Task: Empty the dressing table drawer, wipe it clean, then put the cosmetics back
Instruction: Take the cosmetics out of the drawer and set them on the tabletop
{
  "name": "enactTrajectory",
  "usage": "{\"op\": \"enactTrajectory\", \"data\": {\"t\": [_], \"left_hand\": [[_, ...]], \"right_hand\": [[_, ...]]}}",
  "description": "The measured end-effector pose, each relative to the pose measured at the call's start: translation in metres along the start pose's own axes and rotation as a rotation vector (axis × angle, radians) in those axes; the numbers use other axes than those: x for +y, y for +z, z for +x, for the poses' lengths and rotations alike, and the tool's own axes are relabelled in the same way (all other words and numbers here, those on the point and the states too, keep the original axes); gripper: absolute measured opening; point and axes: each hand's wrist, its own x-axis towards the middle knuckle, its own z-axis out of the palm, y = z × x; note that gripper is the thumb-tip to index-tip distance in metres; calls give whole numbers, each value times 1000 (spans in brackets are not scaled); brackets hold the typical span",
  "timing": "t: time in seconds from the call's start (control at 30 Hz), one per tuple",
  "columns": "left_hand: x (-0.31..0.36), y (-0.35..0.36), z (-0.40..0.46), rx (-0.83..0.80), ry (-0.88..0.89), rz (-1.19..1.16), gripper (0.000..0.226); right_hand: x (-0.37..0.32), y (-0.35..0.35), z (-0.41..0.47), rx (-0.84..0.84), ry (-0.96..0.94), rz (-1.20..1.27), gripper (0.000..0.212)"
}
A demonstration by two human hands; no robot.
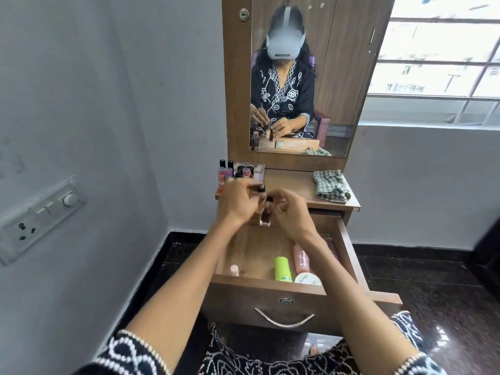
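The wooden drawer (349, 247) of the dressing table stands pulled out. In it lie a green tube (282, 267), a pink bottle (301, 257), a white jar (307, 280) and a small pale tube (234, 269). Above the drawer's back, my left hand (238, 201) grips a small dark-capped bottle (258, 188). My right hand (290, 212) pinches the dark cap of a clear glass bottle (265, 216) that hangs between both hands. Several lipsticks and small bottles (232, 170) stand on the tabletop's left end.
A checked cloth (331, 185) lies crumpled on the right of the tabletop (286, 182). The mirror (305, 77) rises behind it. A wall with a switch panel (40, 212) is at the left, a window at the right, dark glossy floor below.
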Motion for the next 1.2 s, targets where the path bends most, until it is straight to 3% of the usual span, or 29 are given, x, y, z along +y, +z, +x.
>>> {"op": "enactTrajectory", "data": {"t": [0.13, 0.33, 0.57, 1.2], "left_hand": [[7, -6, 54, 63, 51, 148, 25], [4, 4, 99, -16, 77, 255, 31], [-23, 24, 108, -81, 3, 267, 25], [-33, 29, 125, -86, 54, 392, 31]], "right_hand": [[-7, -13, 42, 82, 6, 9, 17], [6, -10, 88, 117, 81, -12, 19], [31, 10, 105, 49, 217, 49, 17], [42, 24, 121, 21, 197, 39, 18]]}}
